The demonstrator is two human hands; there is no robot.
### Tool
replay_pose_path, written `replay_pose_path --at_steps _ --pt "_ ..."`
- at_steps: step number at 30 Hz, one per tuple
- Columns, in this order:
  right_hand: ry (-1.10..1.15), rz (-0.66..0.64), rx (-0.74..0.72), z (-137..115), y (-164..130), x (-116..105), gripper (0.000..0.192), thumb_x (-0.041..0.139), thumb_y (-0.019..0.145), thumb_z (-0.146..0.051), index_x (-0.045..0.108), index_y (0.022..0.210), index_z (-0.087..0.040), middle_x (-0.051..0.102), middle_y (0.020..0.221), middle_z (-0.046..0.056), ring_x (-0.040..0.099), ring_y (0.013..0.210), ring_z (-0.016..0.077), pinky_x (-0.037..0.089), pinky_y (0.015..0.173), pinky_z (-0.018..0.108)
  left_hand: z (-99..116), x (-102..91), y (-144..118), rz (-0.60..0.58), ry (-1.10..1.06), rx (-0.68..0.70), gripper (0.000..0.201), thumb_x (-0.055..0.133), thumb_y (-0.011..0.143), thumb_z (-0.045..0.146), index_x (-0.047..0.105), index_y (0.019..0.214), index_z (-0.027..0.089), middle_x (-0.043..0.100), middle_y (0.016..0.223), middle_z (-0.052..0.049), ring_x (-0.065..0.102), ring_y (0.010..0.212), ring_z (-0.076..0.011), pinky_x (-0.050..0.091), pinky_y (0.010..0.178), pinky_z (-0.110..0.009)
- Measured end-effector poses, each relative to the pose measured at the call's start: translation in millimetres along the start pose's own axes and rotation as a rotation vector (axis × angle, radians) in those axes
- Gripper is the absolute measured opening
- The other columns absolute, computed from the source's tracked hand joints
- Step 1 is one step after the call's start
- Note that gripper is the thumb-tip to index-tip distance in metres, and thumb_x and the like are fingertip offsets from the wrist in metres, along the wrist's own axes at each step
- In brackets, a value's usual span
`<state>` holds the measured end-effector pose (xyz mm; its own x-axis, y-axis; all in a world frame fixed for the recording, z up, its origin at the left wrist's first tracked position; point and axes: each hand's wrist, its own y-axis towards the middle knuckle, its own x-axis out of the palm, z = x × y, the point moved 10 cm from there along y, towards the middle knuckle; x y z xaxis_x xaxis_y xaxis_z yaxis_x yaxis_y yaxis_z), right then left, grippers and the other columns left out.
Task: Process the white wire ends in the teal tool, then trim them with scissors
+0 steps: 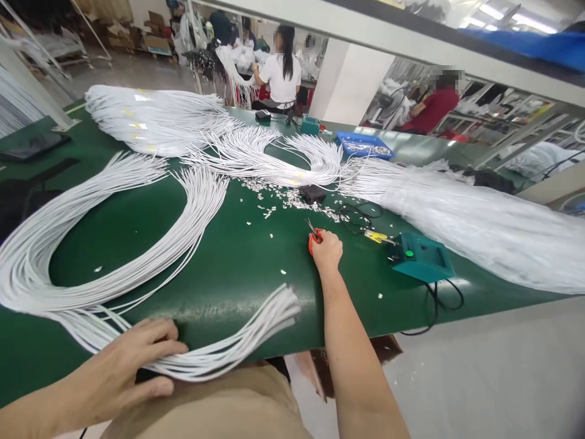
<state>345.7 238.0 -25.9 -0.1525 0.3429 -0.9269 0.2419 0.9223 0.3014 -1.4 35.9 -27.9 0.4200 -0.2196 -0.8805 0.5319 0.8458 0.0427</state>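
My left hand [137,363] lies across a bundle of thin white cables [219,360] at the front edge of the table, its fingers curled over the far side and its thumb on the near side. The loose ends of this bundle point right, past my fingers. Farther right, my right hand [328,249] is closed around small scissors [315,235] with orange handles. Their thin blades point away from me and a little left, just above the tabletop. The cables run back leftward into a large curved loop [27,262].
White scraps [278,195] lie scattered at the table's middle beside a small black block [313,194]. A green device [423,256] with a trailing cord stands right, near a yellow-handled tool [377,236]. More cable bundles [479,213], a blue tray [365,145] and co-workers [280,73] are behind.
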Motion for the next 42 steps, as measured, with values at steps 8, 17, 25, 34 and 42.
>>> replay_pose_path --at_steps 8,17,25,34,42 --pt "-0.011 -0.02 -0.008 -1 0 4 0.022 0.05 0.084 -0.029 0.068 0.083 -0.017 0.064 0.085 0.007 0.054 0.084 0.0193 0.031 0.069 0.029 28 12.0 114 -0.169 -0.378 -0.001 0.036 0.035 0.093 0.033 0.065 0.11 0.026 0.064 0.114 -0.005 0.06 0.103 -0.0183 0.046 0.093 -0.031" --pt "-0.001 0.003 -0.009 0 3 -2 0.019 0.051 0.082 -0.027 0.063 0.07 -0.018 0.063 0.079 0.007 0.054 0.077 0.0194 0.029 0.064 0.03 -34 -16.3 264 0.09 -0.497 -0.242 0.052 0.053 0.082 0.03 0.048 0.131 0.014 0.057 0.129 -0.015 0.057 0.114 -0.0218 0.042 0.099 -0.034" --pt "0.072 0.022 0.007 -2 11 0 0.016 0.053 0.08 -0.025 0.062 0.069 -0.018 0.061 0.074 0.007 0.054 0.074 0.0207 0.029 0.063 0.03 -188 -93.6 166 0.062 -0.039 -0.795 0.102 0.06 0.061 0.07 0.043 0.131 -0.002 0.046 0.133 -0.032 0.045 0.12 -0.0474 0.04 0.094 -0.05" --pt "0.225 0.01 -0.324 -48 -7 -7 0.011 0.054 0.081 -0.021 0.065 0.08 -0.02 0.067 0.084 0.005 0.059 0.086 0.0197 0.038 0.08 0.033 -120 -33.1 93 -0.012 -0.153 -0.591 0.068 0.047 0.077 0.066 0.056 0.122 0.016 0.06 0.123 -0.012 0.056 0.112 -0.0312 0.044 0.093 -0.037" --pt "0.463 -0.23 -1.004 -140 -66 5 0.02 0.055 0.079 -0.015 0.06 0.097 -0.022 0.067 0.108 0.003 0.058 0.105 0.0161 0.029 0.107 0.034 -77 -30.2 50 -0.045 -0.189 -0.561 0.05 0.045 0.084 0.058 0.061 0.117 0.024 0.066 0.116 -0.004 0.06 0.107 -0.0272 0.046 0.089 -0.032"
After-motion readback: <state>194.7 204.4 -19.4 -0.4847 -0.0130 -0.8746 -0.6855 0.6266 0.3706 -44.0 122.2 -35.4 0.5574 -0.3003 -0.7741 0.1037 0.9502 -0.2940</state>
